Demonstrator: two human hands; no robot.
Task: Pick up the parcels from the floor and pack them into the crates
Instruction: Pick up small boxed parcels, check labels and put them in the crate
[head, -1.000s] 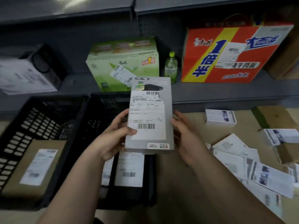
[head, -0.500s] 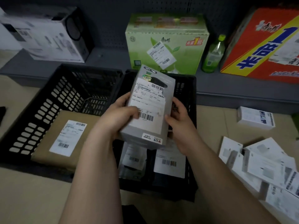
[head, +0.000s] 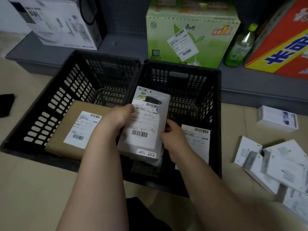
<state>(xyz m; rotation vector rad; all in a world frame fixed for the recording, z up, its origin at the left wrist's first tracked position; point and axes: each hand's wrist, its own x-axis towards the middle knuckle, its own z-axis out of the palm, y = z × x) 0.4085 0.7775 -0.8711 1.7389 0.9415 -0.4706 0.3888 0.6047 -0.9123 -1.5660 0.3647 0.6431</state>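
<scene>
A grey boxed parcel with a white shipping label is held low inside the right black crate. My left hand grips its left edge, thumb over the label. My right hand grips its right edge from the side. Under and beside it lie other labelled parcels in the same crate. The left black crate holds a brown cardboard parcel with a white label. Several white parcels lie on the floor to the right.
A grey shelf base runs behind the crates, carrying a white box, a green carton, a green bottle and a red carton. A lone white parcel lies near the shelf. A dark object lies at far left.
Both hands have lowered the grey parcel from chest height down into the right crate. The view has tilted downward and moved closer to the crates.
</scene>
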